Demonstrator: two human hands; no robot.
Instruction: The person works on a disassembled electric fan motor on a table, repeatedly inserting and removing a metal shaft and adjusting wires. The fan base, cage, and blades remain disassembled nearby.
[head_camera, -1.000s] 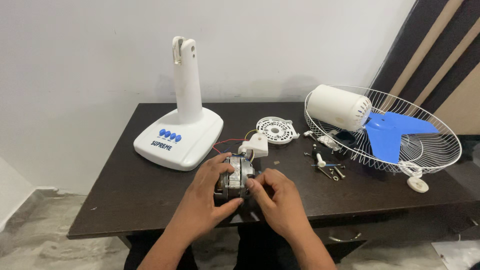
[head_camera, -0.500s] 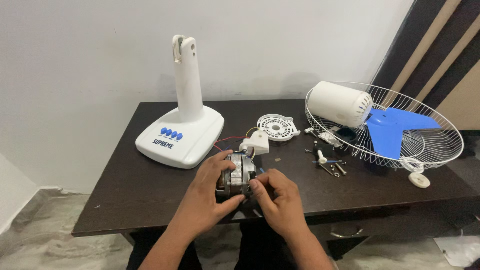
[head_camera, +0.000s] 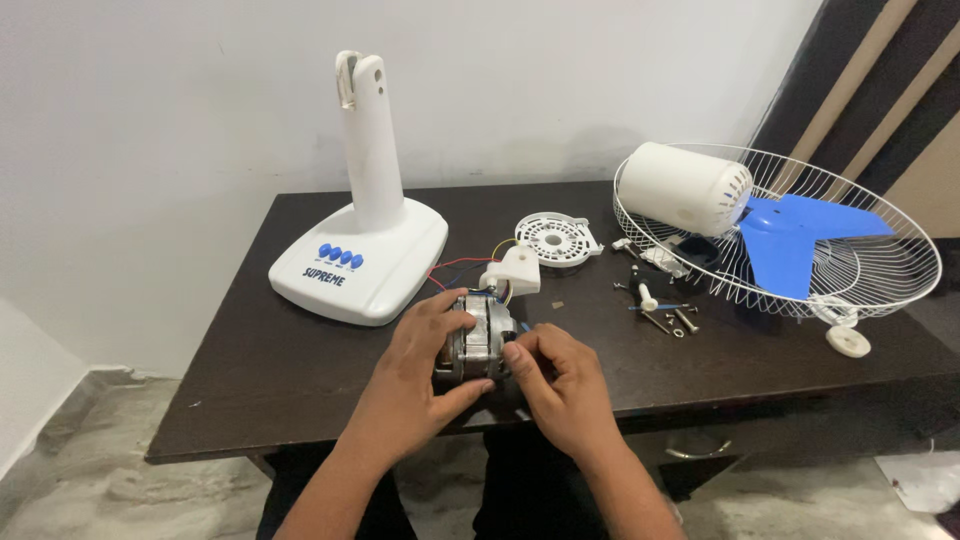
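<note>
Fan motor (head_camera: 478, 338): grey metal, set on the dark wooden table (head_camera: 250, 370) at lower centre of the frame, near the front edge. It is gripped by the left hand (head_camera: 425, 375), whose thumb and fingers are wrapped around its left side and top. The right hand (head_camera: 560, 385) is closed against the motor's right end, thumb and forefinger pinched together there; whether a small part is held between them cannot be told.

Small white plastic housing (head_camera: 515, 270): just behind the motor, joined to it by red, yellow and blue wires (head_camera: 462, 265).

White fan base with upright neck (head_camera: 365, 250): left of centre, four blue buttons on its front.

Round white vented cover (head_camera: 555, 238): centre, behind the housing.

Wire fan guard (head_camera: 880, 262): right of frame, in which a white cylindrical motor cover (head_camera: 685, 187) and a blue blade (head_camera: 785, 235) are held.

Loose screws and small fittings (head_camera: 665, 310): between the guard and the hands.

White round knob (head_camera: 848, 341): lower right, below the guard.
</note>
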